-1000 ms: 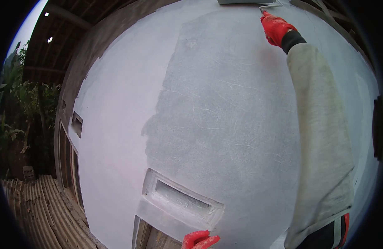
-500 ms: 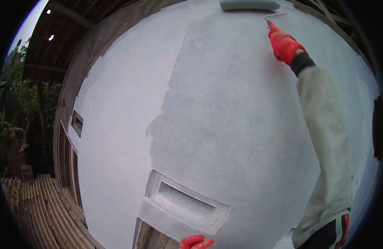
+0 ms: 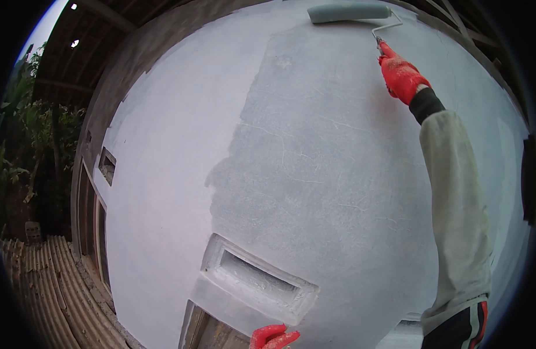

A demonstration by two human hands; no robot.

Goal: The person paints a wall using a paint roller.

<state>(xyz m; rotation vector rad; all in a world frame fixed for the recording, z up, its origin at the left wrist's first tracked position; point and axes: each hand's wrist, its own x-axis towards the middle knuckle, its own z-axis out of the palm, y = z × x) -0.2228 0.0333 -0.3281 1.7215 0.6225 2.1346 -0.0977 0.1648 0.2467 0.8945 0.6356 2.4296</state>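
Head view: your left hand (image 3: 272, 338) is cropped, fingers curled, hold unclear.
Right hand (image 3: 403, 75): you clasp a mostly hidden handle (image 3: 379, 46).
Paint roller (image 3: 349, 13): long axis sideways, free end left.

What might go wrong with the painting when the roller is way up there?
Paint might drip onto the right hand and sleeve, because both are below the roller.

The roller is near the top of the wall, so a push too high could smear the dark roof beams.

Drips might also reach the hole lower down, near the left hand.
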